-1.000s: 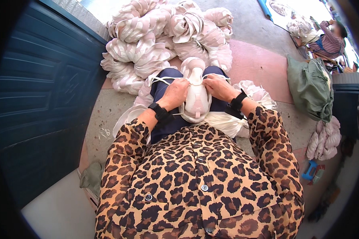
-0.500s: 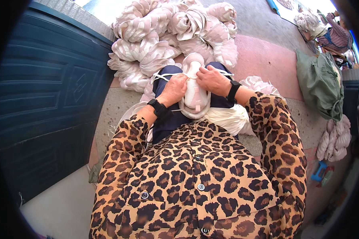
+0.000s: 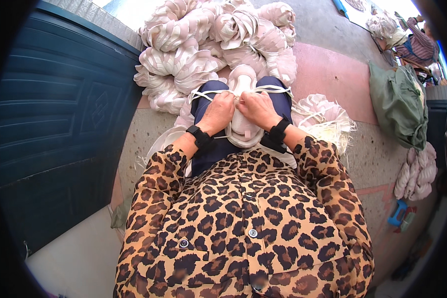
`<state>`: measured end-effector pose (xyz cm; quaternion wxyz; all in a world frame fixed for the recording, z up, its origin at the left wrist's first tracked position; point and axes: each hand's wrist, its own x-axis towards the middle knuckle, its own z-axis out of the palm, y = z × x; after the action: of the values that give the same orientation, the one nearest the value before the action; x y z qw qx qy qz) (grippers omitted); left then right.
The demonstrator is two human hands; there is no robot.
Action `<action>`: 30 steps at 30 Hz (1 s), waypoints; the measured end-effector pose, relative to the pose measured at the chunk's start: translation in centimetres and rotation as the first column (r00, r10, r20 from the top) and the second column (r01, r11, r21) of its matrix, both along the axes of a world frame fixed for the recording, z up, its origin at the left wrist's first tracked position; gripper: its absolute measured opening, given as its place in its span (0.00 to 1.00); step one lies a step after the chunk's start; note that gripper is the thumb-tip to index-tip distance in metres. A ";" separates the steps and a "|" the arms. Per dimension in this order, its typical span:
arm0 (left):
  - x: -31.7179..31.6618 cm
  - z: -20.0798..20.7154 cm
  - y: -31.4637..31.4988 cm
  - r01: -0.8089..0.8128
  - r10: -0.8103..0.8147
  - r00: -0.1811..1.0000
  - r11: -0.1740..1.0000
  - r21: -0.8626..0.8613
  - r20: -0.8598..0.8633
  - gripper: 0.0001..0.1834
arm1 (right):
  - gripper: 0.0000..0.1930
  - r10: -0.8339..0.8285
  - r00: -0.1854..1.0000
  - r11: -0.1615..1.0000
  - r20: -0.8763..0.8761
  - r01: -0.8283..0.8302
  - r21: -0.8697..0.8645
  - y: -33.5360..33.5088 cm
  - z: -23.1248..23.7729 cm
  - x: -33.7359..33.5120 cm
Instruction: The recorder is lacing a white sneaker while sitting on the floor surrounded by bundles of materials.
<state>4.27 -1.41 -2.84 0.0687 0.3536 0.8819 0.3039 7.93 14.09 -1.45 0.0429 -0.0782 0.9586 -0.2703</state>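
A pale pink and white shoe (image 3: 243, 79) lies lengthwise between my knees, with white shoelaces (image 3: 277, 89) running out over both thighs. My left hand (image 3: 220, 110) is closed at the left side of the shoe's middle, its fingertips pinching at the lacing. My right hand (image 3: 259, 108) is closed close beside it, thumb and fingers pressed together at the lace area. Both hands cover the middle of the shoe, so the exact spot of lace between the fingers is mostly hidden.
A large heap of pinkish-white bundled pieces (image 3: 184, 69) lies beyond my knees. A smaller frayed bundle (image 3: 325, 116) is to the right. A dark blue panelled door (image 3: 59, 114) stands at the left. Farther right are a green sack (image 3: 400, 104) and a seated person (image 3: 418, 44).
My right hand has moved left and slightly nearer, up beside my left hand. My right forearm has swung inward, uncovering more of the frayed bundle. The left hand has barely moved.
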 end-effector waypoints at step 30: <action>1.3 6.7 4.5 -0.025 -0.040 0.979 0.951 0.309 0.202 0.07 | 0.13 -0.214 0.942 0.453 0.258 0.329 -0.829 4.9 1.1 2.7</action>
<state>5.53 3.04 3.89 0.1043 0.3300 0.8101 0.4733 10.58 19.04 -0.34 0.0099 0.0808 0.6904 -0.7188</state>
